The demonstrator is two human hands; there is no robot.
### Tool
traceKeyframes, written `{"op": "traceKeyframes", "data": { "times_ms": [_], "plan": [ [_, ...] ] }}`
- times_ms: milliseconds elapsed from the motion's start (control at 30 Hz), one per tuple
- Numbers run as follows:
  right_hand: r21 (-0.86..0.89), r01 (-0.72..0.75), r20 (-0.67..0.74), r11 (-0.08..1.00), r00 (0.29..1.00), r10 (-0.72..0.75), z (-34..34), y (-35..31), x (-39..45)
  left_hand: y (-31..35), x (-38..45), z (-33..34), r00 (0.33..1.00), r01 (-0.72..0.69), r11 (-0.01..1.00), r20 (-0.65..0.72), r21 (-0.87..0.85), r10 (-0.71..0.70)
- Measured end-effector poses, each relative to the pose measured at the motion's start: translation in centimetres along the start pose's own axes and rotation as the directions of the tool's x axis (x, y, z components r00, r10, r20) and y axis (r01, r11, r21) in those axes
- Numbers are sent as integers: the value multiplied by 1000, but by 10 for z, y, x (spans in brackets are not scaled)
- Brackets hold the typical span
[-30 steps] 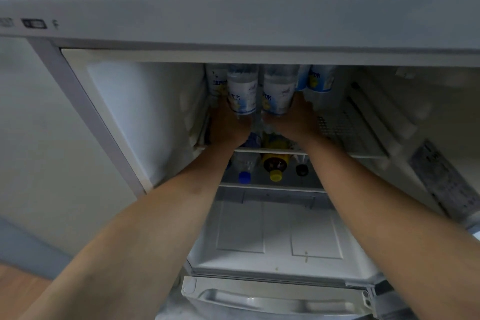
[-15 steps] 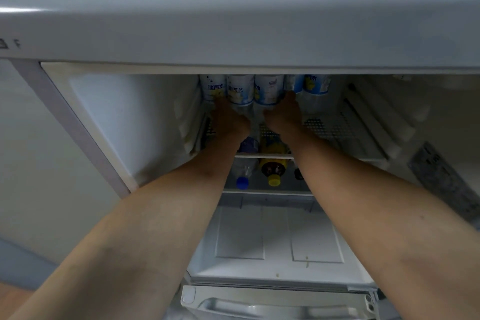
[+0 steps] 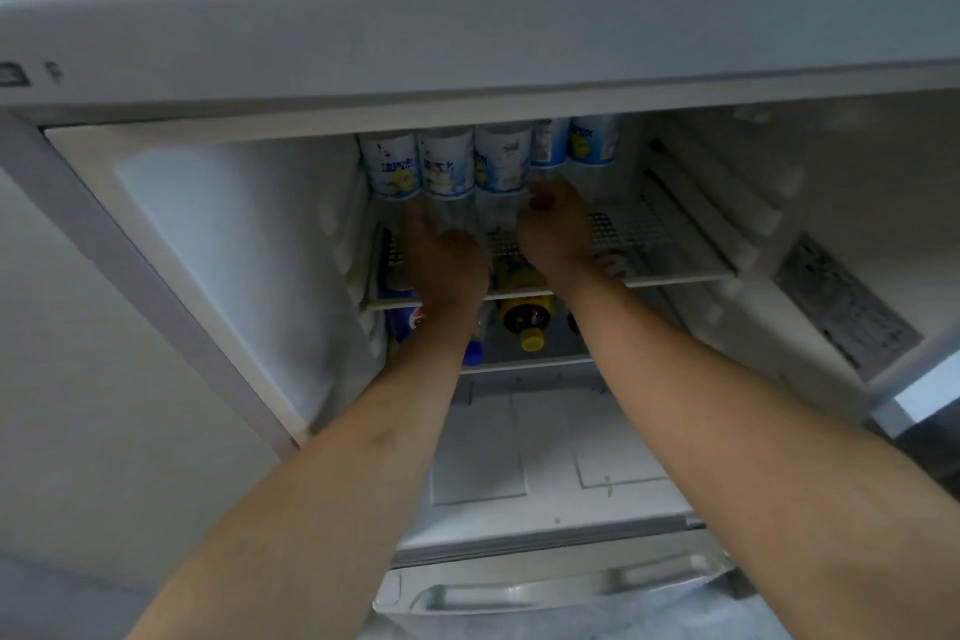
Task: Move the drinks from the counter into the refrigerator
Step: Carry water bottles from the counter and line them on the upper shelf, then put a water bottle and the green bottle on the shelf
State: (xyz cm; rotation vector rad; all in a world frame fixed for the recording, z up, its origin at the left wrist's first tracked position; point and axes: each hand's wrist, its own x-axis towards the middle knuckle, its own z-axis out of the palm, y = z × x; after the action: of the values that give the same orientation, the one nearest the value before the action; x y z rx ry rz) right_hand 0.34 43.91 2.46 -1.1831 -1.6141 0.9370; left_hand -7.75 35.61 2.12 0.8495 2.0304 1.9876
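White plastic walls line the open refrigerator (image 3: 218, 244), seen from the head camera looking down into it. On the wire shelf (image 3: 654, 239) at the back stand 5 clear bottles in a row, each with a white and blue label: the first bottle (image 3: 390, 166) at the left wall, the second bottle (image 3: 447, 166), the third bottle (image 3: 503, 161), and 2 more to the right. The left hand (image 3: 447, 265) reaches in over the shelf with its fingers straight, their tips blurred against the base of the second bottle. The right hand (image 3: 556, 234) lies beside it, fingers loosely bent near the bases of the third and fourth bottles; I cannot tell whether it grips either. Under the shelf lie a yellow-capped bottle (image 3: 524, 317), a blue-capped bottle (image 3: 474, 353) and a Pepsi can (image 3: 410, 320). Lower down is a drawer handle (image 3: 545, 592).
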Motion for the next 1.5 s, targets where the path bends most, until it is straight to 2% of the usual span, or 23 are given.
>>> {"op": "traceKeyframes", "data": {
  "times_ms": [33, 167, 333, 500, 667, 767, 900, 1033, 1200, 1333, 1500],
  "plan": [
    [13, 25, -35, 1000, 999, -25, -4, 1, -5, 0, -6, 0, 1000, 0, 1000, -19, -26, -1],
    [101, 68, -120, 993, 991, -55, -27, 4, -36, 3, -32, -1, 979, -200, 971, -73, -132, 191],
    [120, 32, -154, 992, 988, -13, -69, 13, -75, 9, -67, -5, 991, -136, 970, -28, -203, 134],
    [169, 12, -205, 986, 979, 23, -120, 27, -129, 19, -122, 5, 985, -152, 938, 27, -310, 169],
    [200, -53, -277, 978, 955, 108, -183, 44, -200, 25, -208, 12, 966, -96, 927, 193, -362, 175],
    [219, -67, -346, 973, 928, 142, -224, 55, -253, 21, -257, 8, 931, -63, 940, 318, -336, 177],
    [243, -182, -419, 953, 866, 273, -278, 80, -330, 8, -316, -1, 879, -2, 961, 457, -276, 134],
    [235, -309, -557, 922, 734, 388, -326, 106, -406, -6, -377, -5, 790, 47, 973, 605, -227, 103],
    [252, -454, -664, 855, 561, 494, -377, 137, -482, -22, -445, -5, 623, 66, 988, 779, -138, 67],
    [324, -517, -711, 792, 419, 565, -397, 165, -529, -53, -475, -8, 416, 16, 1000, 909, 6, -12],
    [465, -602, -708, 650, 188, 681, -396, 207, -596, -116, -488, -8, 156, -195, 951, 965, 239, -210]
  ]
}}
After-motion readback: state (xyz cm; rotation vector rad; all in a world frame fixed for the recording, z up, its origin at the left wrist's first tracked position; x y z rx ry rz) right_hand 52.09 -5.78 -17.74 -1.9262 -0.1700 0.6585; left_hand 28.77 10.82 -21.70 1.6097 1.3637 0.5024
